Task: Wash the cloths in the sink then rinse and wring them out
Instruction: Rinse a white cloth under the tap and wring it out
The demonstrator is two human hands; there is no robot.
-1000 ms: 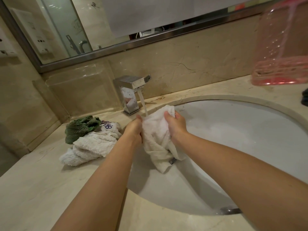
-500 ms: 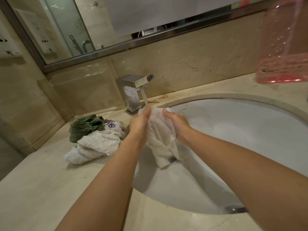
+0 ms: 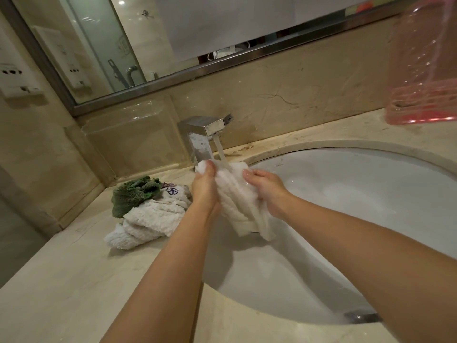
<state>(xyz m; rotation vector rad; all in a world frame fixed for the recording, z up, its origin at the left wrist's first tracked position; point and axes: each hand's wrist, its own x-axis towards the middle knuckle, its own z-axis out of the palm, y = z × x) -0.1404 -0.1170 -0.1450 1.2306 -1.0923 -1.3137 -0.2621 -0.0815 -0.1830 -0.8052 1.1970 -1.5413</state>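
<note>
A beige marble desk (image 3: 61,288) runs beneath a matching marble backsplash (image 3: 296,95). Above it hangs a metal-framed mirror (image 3: 103,45), reflecting a glass shower panel and ceiling spotlights. A white socket panel (image 3: 17,80) sits on the left wall. A clear acrylic tray (image 3: 131,134) leans in the corner. The light is warm and dim.

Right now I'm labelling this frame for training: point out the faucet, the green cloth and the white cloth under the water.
faucet (image 3: 206,126), head view, top of its square spout.
green cloth (image 3: 133,194), head view, middle of the bunch.
white cloth (image 3: 235,194), head view, folds between the hands.
</note>
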